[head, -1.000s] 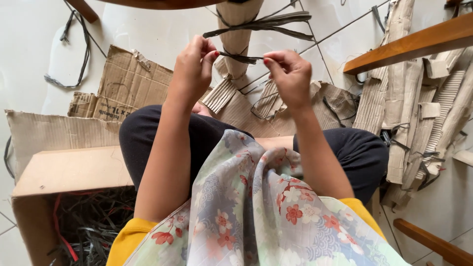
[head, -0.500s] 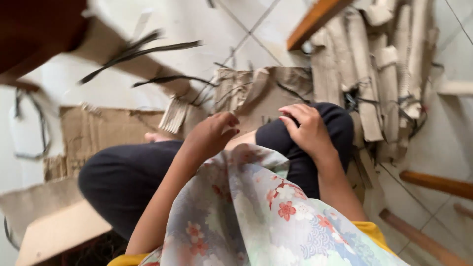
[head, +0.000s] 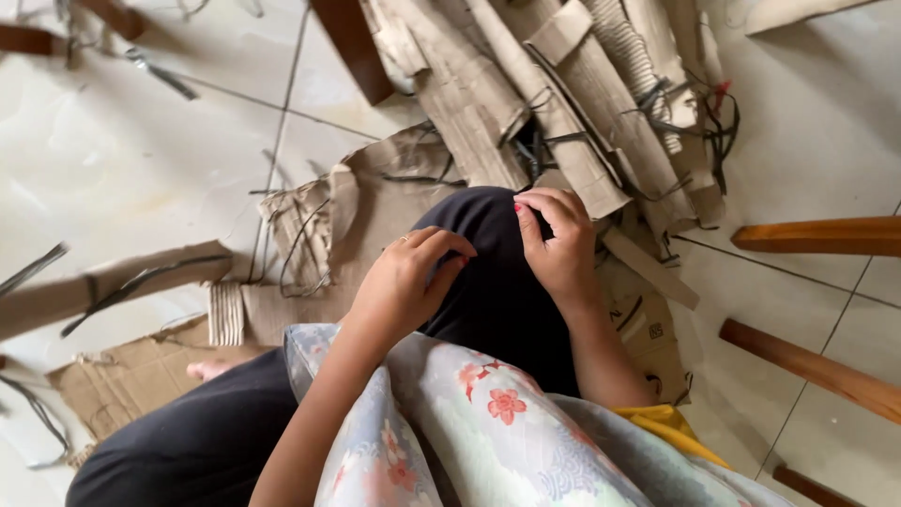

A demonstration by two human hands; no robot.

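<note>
Two hands met over the raised knee (head: 488,272), clad in dark trousers, at the centre of my view. My left hand (head: 404,282) rested on the inner side of the knee with its fingers curled together; I could not tell whether that grip pinched anything. My right hand (head: 558,239) lay on the far side of the knee, fingertips bent inward toward a bundle of thin dark strips (head: 535,150) just beyond it; I could not tell whether this grip was closed on a strip or merely touching the cloth. A floral cloth (head: 469,413) draped the lap below both wrists. Beyond the knee, torn corrugated cardboard pieces (head: 526,84) lay heaped on the pale tiled floor (head: 131,160), with more dark strips tangled among them. Flattened cardboard (head: 122,376) lay to the left beside a bare foot (head: 211,368). Wooden rails (head: 817,235) crossed the floor at the right, well apart from both hands.
</note>
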